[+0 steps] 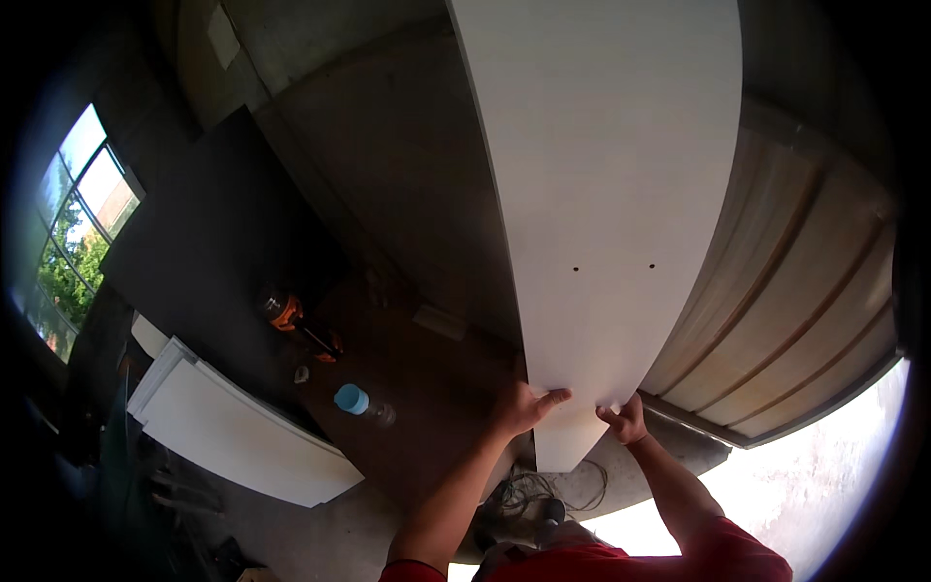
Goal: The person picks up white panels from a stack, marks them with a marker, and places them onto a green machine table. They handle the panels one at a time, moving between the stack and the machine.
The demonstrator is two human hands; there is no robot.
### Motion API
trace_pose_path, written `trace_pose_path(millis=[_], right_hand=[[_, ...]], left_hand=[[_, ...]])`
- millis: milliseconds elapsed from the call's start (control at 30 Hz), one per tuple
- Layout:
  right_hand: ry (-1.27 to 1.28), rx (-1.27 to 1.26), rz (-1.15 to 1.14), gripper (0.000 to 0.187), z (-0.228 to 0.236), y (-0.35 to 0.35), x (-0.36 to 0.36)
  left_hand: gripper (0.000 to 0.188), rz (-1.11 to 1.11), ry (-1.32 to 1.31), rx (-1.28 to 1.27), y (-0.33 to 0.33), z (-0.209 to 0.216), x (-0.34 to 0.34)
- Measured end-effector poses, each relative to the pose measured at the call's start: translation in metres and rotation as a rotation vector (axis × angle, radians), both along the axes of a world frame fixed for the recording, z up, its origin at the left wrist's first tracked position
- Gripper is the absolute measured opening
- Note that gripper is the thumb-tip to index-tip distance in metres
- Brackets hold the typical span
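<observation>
A long white board (611,175) with two small dark holes stands tall in front of me, widening toward the top of the view. My left hand (524,407) grips its left edge low down, thumb lying on the face and fingers mostly hidden behind. Across from it, my right hand (626,421) is closed on the lower right edge, thumb also on the front. The board's narrow lower end reaches a little below both hands.
On a dark brown surface to the left are an orange-and-black power tool (285,312) and a clear bottle with a blue cap (351,399). White panels (242,427) lie at lower left. Cable (524,492) coils on the floor. A ribbed door (786,291) stands right.
</observation>
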State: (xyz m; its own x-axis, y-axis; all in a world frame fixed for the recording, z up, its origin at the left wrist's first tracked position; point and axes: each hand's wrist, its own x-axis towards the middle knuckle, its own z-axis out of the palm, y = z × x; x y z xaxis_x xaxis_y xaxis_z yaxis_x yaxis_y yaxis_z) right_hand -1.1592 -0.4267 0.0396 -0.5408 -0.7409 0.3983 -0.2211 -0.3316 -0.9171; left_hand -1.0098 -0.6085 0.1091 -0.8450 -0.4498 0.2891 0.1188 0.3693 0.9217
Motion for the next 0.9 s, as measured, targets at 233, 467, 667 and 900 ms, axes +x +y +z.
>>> trace_pose_path(millis=[233,467,667,900], right_hand=[[-0.015,0.165,0.090,0.051,-0.024,0.000,-0.018],[0.041,0.109,0.008,0.062,-0.008,0.005,-0.013],[0.010,0.056,-0.074,0.065,0.014,0.014,-0.013],[-0.008,0.043,-0.138,0.070,0.029,0.018,-0.013]], left_hand=[[0.067,-0.012,-0.041,-0.064,-0.013,0.008,-0.007],[0.066,0.000,0.031,-0.059,-0.004,0.023,-0.001],[0.072,0.002,0.179,0.101,0.011,0.045,0.004],[0.090,0.216,0.034,-0.023,-0.009,-0.030,0.030]])
